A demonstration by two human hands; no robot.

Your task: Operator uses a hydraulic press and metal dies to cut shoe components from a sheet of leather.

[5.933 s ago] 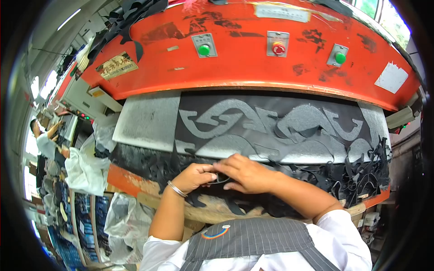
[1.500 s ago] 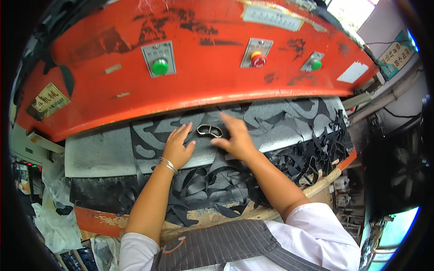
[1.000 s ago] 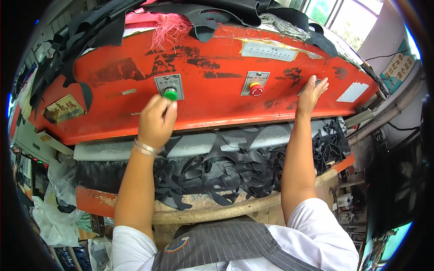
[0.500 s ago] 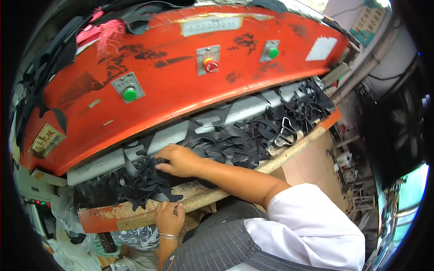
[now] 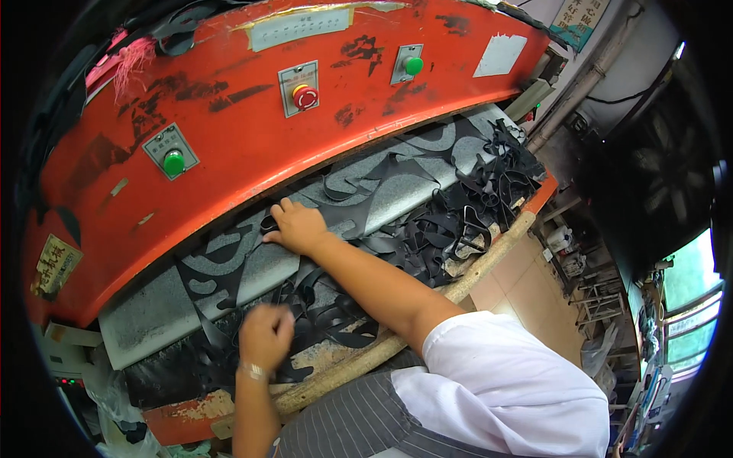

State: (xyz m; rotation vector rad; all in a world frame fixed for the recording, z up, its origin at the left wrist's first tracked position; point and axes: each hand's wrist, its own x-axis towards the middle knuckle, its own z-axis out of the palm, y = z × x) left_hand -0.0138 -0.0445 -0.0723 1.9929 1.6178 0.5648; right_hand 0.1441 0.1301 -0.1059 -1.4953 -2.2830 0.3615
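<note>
My right hand (image 5: 299, 227) reaches across the pale press bed (image 5: 271, 266), fingers apart on a thin black sheet (image 5: 347, 217) with shapes cut out of it; it looks like leather or a similar material. Dark material also shows beside its thumb. My left hand (image 5: 266, 336), with a bracelet at the wrist, is above the heap of black offcuts near the bed's front edge. It is slightly blurred and curled into a loose fist; whatever its fingers hold is hidden. Another cut-out black sheet (image 5: 221, 275) lies on the bed left of my right hand, partly hanging over the front.
The orange press beam (image 5: 229, 130) spans the far side, carrying a red stop knob (image 5: 305, 97) and two green buttons (image 5: 174, 163). Black scraps (image 5: 427, 237) pile along the front ledge. A worn rail (image 5: 489, 259) edges it. A dark fan (image 5: 660, 160) stands at right.
My right hand has moved farther in from the scraps onto the bed. My left hand has risen from the front edge to above the offcuts. More of the bed and its cut-out sheets shows.
</note>
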